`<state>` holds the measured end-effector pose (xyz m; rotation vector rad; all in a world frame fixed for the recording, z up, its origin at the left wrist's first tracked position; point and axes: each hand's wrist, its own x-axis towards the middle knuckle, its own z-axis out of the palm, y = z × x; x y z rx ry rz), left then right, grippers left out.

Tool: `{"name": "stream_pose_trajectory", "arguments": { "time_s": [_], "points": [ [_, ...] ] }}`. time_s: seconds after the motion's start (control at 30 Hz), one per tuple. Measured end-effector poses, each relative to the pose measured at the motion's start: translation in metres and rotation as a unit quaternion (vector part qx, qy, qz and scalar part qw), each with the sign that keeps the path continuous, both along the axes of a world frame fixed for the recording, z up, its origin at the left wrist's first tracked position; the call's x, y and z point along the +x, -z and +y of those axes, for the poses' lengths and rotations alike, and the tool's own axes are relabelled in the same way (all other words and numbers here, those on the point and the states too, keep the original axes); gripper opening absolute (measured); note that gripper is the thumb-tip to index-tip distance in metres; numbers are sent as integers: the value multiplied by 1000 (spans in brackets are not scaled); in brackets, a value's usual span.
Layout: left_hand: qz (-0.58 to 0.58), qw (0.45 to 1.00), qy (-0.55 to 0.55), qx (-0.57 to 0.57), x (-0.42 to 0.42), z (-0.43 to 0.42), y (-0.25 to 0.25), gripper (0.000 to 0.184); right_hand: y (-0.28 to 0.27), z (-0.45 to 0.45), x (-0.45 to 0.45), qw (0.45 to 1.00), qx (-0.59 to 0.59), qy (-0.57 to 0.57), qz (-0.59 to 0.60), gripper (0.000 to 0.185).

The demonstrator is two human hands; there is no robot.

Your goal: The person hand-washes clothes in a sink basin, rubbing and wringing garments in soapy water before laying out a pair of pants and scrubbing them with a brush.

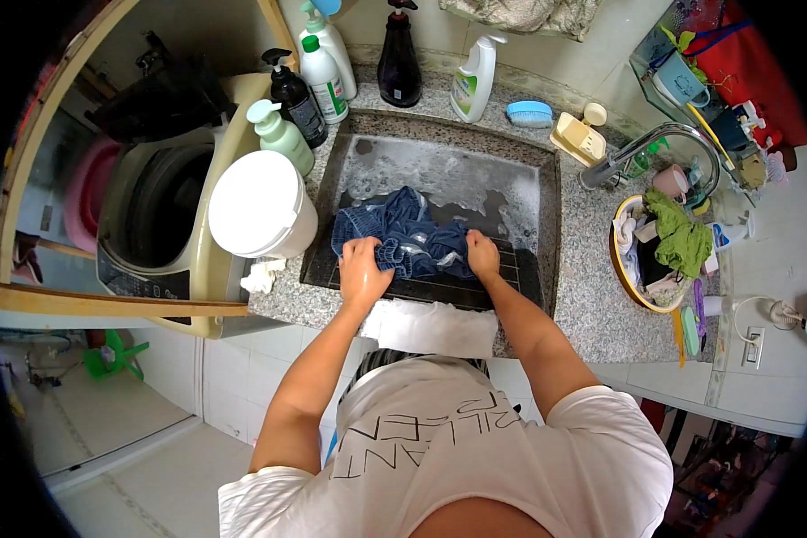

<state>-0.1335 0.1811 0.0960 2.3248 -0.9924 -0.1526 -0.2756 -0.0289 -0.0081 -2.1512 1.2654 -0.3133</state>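
Note:
Dark blue denim cloth (394, 229) lies bunched in the stone sink (551, 206), on a dark ribbed board (516, 278) at the near side. Its left end is gripped by my left hand (365, 273), fingers curled over the fabric. At the right end, my right hand (482, 255) is closed on the same cloth. Soapy water (377, 170) with white foam covers the far part of the sink. A folded white cloth (435, 330) hangs over the front edge, between my forearms.
A white bucket (255, 204) and several bottles stand left of the sink. Behind it are a spray bottle (473, 79) and a blue brush (529, 113). To the right are the faucet (601, 170) and a basin of clothes (623, 269). A washing machine (211, 193) stands far left.

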Motion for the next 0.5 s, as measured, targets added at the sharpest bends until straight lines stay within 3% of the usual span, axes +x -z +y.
{"name": "stream_pose_trajectory", "arguments": {
  "time_s": [0.5],
  "points": [
    [1,1000,-3,14,-1,0,-2,52,3,-1,0,1000,-3,-1,-10,37]
  ]
}}
